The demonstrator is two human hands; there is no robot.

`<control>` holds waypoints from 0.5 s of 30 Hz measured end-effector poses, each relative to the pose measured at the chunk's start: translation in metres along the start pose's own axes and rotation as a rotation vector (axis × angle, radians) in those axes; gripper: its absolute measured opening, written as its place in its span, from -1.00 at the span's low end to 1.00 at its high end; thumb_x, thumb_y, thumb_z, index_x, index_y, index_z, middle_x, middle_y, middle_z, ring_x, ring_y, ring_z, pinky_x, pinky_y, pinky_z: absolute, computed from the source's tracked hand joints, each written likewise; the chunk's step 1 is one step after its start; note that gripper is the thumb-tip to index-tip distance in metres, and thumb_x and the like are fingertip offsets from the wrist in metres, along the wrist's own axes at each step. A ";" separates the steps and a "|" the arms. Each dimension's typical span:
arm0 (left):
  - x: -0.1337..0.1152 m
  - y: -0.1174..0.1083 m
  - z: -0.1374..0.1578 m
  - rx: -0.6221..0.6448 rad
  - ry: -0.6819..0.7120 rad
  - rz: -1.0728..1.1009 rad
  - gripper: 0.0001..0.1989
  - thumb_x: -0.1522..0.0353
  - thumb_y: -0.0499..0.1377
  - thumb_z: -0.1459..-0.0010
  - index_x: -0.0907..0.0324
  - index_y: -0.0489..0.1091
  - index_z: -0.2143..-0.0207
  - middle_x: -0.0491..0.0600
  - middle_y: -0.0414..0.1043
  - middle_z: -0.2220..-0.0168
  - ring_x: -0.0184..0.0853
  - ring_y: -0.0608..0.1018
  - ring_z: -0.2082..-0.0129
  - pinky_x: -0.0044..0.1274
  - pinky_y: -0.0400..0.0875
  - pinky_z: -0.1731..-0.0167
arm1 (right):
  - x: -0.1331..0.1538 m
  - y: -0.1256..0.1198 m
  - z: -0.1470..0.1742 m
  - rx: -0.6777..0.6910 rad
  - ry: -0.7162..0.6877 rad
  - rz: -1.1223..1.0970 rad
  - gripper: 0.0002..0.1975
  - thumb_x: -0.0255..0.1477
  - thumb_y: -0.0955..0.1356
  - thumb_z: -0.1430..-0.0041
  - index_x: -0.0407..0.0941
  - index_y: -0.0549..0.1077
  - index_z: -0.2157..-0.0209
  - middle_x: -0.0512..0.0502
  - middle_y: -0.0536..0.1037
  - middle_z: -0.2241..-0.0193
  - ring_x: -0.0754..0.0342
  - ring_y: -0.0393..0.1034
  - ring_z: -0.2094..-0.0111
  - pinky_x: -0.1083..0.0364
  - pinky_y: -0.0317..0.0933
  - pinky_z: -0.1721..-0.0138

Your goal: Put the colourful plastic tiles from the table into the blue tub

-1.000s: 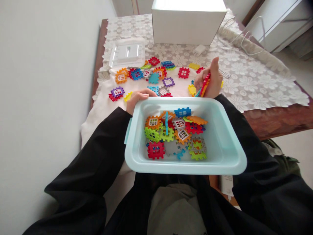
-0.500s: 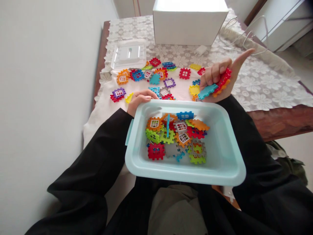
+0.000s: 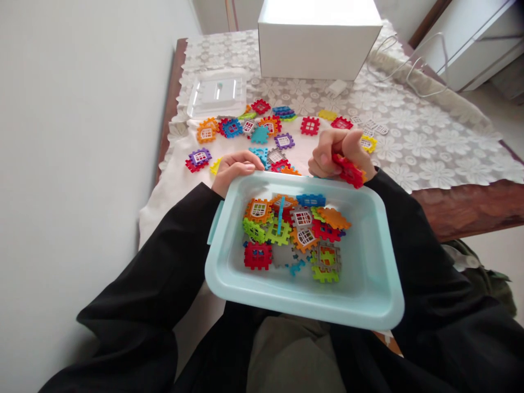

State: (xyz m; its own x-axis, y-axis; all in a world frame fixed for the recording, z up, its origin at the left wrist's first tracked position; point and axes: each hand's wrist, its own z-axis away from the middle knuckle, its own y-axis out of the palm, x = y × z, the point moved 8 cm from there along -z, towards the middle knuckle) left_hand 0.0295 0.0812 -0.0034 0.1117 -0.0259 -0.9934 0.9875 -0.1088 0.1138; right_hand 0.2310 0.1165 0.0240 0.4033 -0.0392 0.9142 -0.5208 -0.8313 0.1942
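A light-blue plastic bin, tilted over my lap, holds a loose pile of interlocking building tiles in several colours, some with white window inserts. My left hand is curled at the bin's far left rim, with part of it hidden behind the rim. My right hand is closed, above the far right rim, around a few stacked building tiles. Red and orange edges show from that stack; the rest is covered by my fingers. More tiles lie scattered on the table just beyond the bin.
A white box stands at the back of the lace-covered table. To its left lies a clear plastic lid. A white plug adapter and a cable are on the right. A wall borders the left.
My right hand has turned over and moved left and nearer to the bin, with the tiles still in it. The bin's near side has dipped slightly. My left hand stays at the rim.
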 end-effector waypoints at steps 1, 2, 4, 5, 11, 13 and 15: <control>0.000 0.001 0.000 0.010 0.000 0.001 -0.80 0.24 0.36 0.17 0.18 0.55 0.52 -0.04 0.50 0.49 -0.40 0.43 0.55 -0.56 0.26 0.52 | -0.002 0.003 0.001 0.013 0.041 0.017 -0.32 0.30 0.39 -0.31 -0.06 0.37 0.41 0.17 0.14 0.72 0.19 -0.03 0.72 0.11 0.01 0.61; 0.000 0.002 0.000 0.021 0.001 0.004 -0.80 0.23 0.38 0.17 0.19 0.55 0.52 -0.03 0.50 0.49 -0.40 0.44 0.55 -0.55 0.26 0.52 | -0.003 0.006 0.001 0.019 0.073 0.029 -0.32 0.31 0.39 -0.31 -0.06 0.38 0.40 0.16 0.15 0.72 0.19 -0.03 0.71 0.11 0.01 0.60; 0.000 0.003 -0.001 0.029 0.003 0.017 -0.79 0.23 0.39 0.18 0.19 0.56 0.53 -0.03 0.49 0.50 -0.39 0.43 0.56 -0.55 0.25 0.54 | -0.003 0.009 0.001 0.020 0.092 0.013 -0.33 0.30 0.39 -0.31 -0.05 0.36 0.40 0.16 0.13 0.71 0.19 -0.04 0.69 0.11 0.00 0.59; 0.001 0.002 -0.001 0.023 0.004 0.025 -0.80 0.24 0.38 0.18 0.19 0.56 0.53 -0.03 0.49 0.50 -0.39 0.43 0.56 -0.55 0.25 0.54 | -0.003 0.009 0.000 0.006 0.087 -0.011 -0.34 0.29 0.39 -0.32 -0.04 0.34 0.40 0.16 0.12 0.70 0.18 -0.05 0.69 0.11 0.00 0.59; 0.005 -0.003 -0.002 0.025 -0.002 0.012 -0.80 0.22 0.37 0.14 0.17 0.58 0.50 -0.02 0.51 0.49 -0.40 0.44 0.55 -0.56 0.27 0.54 | -0.024 -0.009 -0.005 -0.292 0.203 0.046 -0.32 0.37 0.33 -0.27 0.00 0.29 0.37 0.16 -0.01 0.69 0.11 -0.10 0.65 0.08 -0.03 0.63; 0.006 -0.003 -0.003 0.049 -0.015 -0.009 -0.79 0.21 0.38 0.12 0.18 0.58 0.48 -0.02 0.51 0.49 -0.39 0.44 0.55 -0.56 0.28 0.54 | -0.028 -0.010 -0.007 -0.330 0.209 0.075 -0.30 0.39 0.32 -0.26 0.00 0.29 0.38 0.17 0.00 0.69 0.13 -0.12 0.66 0.09 -0.06 0.64; 0.006 -0.002 -0.003 0.059 -0.020 -0.020 -0.77 0.20 0.38 0.11 0.18 0.58 0.47 -0.02 0.50 0.49 -0.39 0.44 0.55 -0.55 0.28 0.54 | -0.031 -0.012 -0.008 -0.353 0.193 0.150 -0.27 0.41 0.32 -0.24 -0.02 0.32 0.38 0.16 0.06 0.68 0.15 -0.10 0.66 0.10 -0.08 0.63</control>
State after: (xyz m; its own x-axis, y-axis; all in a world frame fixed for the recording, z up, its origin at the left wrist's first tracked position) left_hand 0.0283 0.0839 -0.0095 0.0891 -0.0433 -0.9951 0.9811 -0.1683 0.0951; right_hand 0.2192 0.1322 -0.0036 0.1725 -0.0130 0.9849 -0.8023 -0.5819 0.1328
